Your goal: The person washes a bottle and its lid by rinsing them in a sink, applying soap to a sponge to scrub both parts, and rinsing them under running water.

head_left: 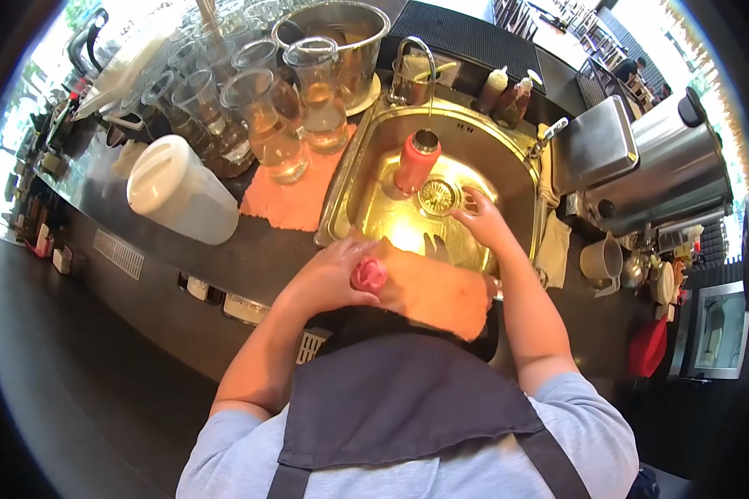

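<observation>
My left hand [333, 270] is closed around a pinkish-red bottle cap [369, 275] at the sink's front edge. Beneath and beside it an orange cloth [437, 291] lies over that edge. My right hand [481, 218] reaches over the sink [508, 166], its fingers apart and nothing visible in them. Left of those fingertips is the round drain [439, 197]. A pinkish-red bottle [418, 162] stands in the basin with its mouth uncovered, below the curved faucet [429, 51]. Whether water is running into it is hard to make out.
Left of the sink, tall glass carafes [320, 104] with liquid stand on an orange cloth [287, 195]. A white-lidded pitcher [183, 190] and several more glass vessels are nearby. A metal bucket [358, 58] is behind. Squeeze bottles [493, 87] and a large steel dispenser [666, 166] are to the right.
</observation>
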`<state>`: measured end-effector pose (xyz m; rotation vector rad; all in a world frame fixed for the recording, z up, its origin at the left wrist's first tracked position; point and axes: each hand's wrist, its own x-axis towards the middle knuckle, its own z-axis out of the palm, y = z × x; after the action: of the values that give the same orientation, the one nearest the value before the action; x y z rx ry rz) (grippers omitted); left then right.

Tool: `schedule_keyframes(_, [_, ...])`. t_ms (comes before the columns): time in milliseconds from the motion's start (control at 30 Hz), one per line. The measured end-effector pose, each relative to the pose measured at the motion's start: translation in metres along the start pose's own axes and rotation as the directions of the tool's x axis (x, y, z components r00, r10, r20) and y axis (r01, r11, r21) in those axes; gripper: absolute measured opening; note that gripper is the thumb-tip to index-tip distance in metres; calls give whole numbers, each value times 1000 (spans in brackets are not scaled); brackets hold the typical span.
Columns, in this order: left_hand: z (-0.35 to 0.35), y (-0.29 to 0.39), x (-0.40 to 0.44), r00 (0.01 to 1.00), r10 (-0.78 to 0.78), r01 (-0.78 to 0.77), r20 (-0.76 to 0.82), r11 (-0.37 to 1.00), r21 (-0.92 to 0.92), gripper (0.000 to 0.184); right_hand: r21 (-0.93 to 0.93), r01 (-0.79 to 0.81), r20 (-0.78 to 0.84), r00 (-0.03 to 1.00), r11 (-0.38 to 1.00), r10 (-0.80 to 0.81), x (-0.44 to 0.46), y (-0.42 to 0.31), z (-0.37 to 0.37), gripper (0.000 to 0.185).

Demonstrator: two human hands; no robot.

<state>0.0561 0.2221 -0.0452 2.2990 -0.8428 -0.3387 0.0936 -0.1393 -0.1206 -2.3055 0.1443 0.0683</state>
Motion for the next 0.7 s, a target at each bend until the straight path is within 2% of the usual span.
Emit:
schedule_keyframes(33, [9, 1, -4, 1000, -2, 1, 19, 999, 48, 83, 6, -10, 10, 1000, 1000, 10, -19, 0, -8, 72])
schedule_keyframes(133, [31, -3, -7, 998, -52, 48, 25, 989, 143, 84, 101, -68, 62, 996, 993, 62, -59, 5, -25, 62])
schedule_keyframes(167, [38, -6, -7, 998, -65, 67, -16, 980, 189, 79, 114, -62, 39, 998, 992, 58, -70, 11, -27, 60])
schedule_keyframes(300, [29, 13, -4, 993, -119, 107, 18, 942, 318, 72, 178, -40, -36, 998, 983, 47, -102, 26, -29, 54])
schedule_keyframes(367, [17, 28, 1, 986, -118, 135, -116, 979, 151, 66, 184, -26, -74, 996, 983, 41, -120, 32, -35, 53])
schedule_keyframes(400, [8, 47, 5, 989, -106, 122, -105, 980, 160, 66, 194, 12, -99, 995, 981, 8, -127, 33, -38, 51])
schedule_keyframes(467, [-12, 86, 15, 956, -229, 189, -183, 959, -212, 65, 206, 62, -140, 990, 977, -33, -139, 27, -50, 50])
schedule_keyframes(500, [-12, 88, 23, 958, -215, 177, -187, 963, -201, 65, 169, 52, -96, 995, 984, -36, -147, 20, -59, 50])
schedule_keyframes(533, [-9, 87, 31, 971, -141, 70, -194, 941, -332, 69, 131, 44, -53, 998, 990, -38, -154, 17, -65, 50])
schedule_keyframes(600, [-7, 89, 49, 972, 7, -143, -235, 810, -568, 77, 147, 87, -89, 993, 985, -75, -164, 23, -69, 49])
schedule_keyframes(633, [-3, 103, 58, 977, 1, -175, -213, 574, -800, 80, 200, 93, -97, 992, 975, -74, -168, 27, -68, 49])
schedule_keyframes(667, [11, 101, 74, 976, 7, -181, -216, 576, -797, 80, 252, 96, -101, 992, 963, -72, -174, 31, -67, 48])
schedule_keyframes(700, [33, 83, 95, 965, -149, -86, -215, 595, -799, 76, 289, 73, -104, 994, 954, -45, -180, 34, -61, 46])
